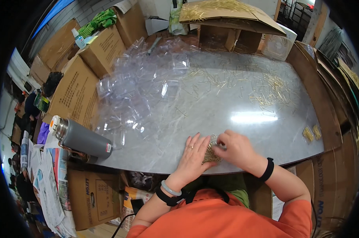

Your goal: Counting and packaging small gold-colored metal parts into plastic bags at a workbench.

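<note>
Near the table's front edge lies a small heap of thin gold-coloured metal pins [211,154], between my two hands. My left hand [192,158] rests flat on the table with its fingers stretched, its thumb side against the heap. Over the heap's right side, my right hand [238,150] has its fingers curled in and pressed together. What it pinches is hidden by the fingers. More gold pins [273,89] are scattered over the back and right of the grey table [211,115], and two small bundles of pins [308,134] lie at its right edge.
Many clear plastic boxes [132,105] cover the table's left side. A grey flask [84,137] lies tilted at the front left corner. Cardboard boxes [74,85] wall the left edge, a cardboard strip [314,95] the right. A cardboard shelf [227,16] with pins stands behind.
</note>
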`<state>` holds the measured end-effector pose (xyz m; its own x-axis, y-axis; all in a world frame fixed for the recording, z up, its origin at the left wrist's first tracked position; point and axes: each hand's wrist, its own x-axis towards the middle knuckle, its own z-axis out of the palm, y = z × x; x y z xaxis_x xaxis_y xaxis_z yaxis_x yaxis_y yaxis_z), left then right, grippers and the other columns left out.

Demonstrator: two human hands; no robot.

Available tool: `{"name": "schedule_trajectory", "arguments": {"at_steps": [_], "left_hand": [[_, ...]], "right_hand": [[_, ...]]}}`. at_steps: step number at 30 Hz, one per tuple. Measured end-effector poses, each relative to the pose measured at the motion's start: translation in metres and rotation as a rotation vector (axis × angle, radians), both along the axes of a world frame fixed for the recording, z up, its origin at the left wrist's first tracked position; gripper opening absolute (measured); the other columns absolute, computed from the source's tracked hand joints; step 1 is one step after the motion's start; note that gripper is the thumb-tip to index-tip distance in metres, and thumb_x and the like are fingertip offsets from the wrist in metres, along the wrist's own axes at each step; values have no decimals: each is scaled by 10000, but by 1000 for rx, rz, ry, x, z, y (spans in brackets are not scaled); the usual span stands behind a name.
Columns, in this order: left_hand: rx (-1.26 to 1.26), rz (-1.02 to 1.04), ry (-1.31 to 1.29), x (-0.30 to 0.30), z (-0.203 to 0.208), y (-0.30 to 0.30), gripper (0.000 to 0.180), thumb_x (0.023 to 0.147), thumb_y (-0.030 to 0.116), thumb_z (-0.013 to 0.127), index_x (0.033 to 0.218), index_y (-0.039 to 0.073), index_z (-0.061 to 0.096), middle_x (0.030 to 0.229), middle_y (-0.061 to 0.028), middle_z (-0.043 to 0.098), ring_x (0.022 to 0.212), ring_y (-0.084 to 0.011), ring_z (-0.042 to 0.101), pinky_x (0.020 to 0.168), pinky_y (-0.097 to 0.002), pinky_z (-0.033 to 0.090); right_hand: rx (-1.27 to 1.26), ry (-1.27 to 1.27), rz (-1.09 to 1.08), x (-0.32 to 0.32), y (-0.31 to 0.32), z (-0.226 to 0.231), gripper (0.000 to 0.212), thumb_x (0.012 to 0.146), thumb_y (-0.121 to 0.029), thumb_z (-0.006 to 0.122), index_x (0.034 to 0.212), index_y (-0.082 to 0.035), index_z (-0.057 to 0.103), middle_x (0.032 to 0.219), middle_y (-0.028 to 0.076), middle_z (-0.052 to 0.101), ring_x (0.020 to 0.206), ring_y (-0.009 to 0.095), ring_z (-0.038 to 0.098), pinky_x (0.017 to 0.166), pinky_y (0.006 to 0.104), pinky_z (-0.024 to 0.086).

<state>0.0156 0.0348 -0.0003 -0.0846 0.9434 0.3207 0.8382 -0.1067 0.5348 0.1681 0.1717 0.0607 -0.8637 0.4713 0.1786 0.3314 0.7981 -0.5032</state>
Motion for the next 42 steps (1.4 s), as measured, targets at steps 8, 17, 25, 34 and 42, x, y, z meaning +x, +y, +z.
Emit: {"name": "schedule_trajectory", "arguments": {"at_steps": [8,17,25,34,42], "left_hand": [[1,1,17,1,4,0,859,805,289,834,1493,-25,428,1457,-180,493,1449,-429,359,1224,-589,243],[21,-5,11,1,-1,0,856,816,319,829,1494,-22,432,1460,-181,501,1458,-404,377,1232,-588,240],[26,6,2,1,-2,-3,891,838,366,812,1500,-56,391,1468,-219,487,1457,-410,383,1236,-591,238],[56,47,-54,3,-7,-4,946,781,349,871,1494,-33,381,1451,-234,504,1442,-402,417,1231,-590,259],[48,26,25,3,-3,-3,840,849,339,813,1493,-17,408,1436,-203,518,1441,-396,414,1231,-589,259]], "right_hand": [[123,-4,-30,3,-6,-30,222,812,-259,727,808,-41,681,819,155,654,713,366,680,668,469,566],[-1,-127,-41,5,-5,-20,197,800,-233,710,832,-38,711,861,157,692,753,377,688,715,473,567],[112,-113,375,-1,38,-7,664,768,-181,816,1382,-105,575,1394,109,561,1263,343,534,1061,452,446],[228,-105,388,-5,24,-4,523,808,-239,795,1259,-47,614,1253,111,620,1130,325,595,960,439,497],[-19,-132,95,5,11,-13,369,856,-170,757,1160,-10,621,1052,168,621,1033,355,621,863,435,532]]}}
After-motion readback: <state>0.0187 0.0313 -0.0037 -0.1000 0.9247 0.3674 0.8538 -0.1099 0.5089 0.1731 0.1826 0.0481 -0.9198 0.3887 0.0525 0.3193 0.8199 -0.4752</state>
